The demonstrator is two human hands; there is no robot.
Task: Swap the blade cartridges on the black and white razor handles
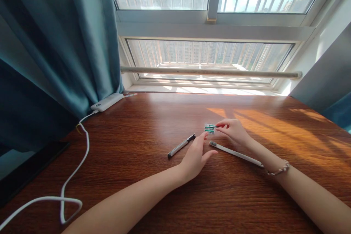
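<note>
A small clear tray of razor cartridges (210, 131) with green strips lies on the wooden table. My right hand (231, 130) pinches one razor cartridge (212, 126) between thumb and fingertips at the tray's right side; whether it is out of its slot is hard to tell. With fingers stretched out and thumb apart, my left hand (194, 157) rests its fingertips at the tray's near edge. A silver and black razor handle (181, 147) lies just left of that hand. To the right, a white toothbrush (236, 153) with grey bristles lies partly beneath my right forearm.
A white power strip (107, 102) sits at the table's back left, its white cable (87, 142) looping forward. A dark flat object (33, 172) lies at the left edge. Blue curtains (63, 36) hang behind, beside a window with a rail (208, 71).
</note>
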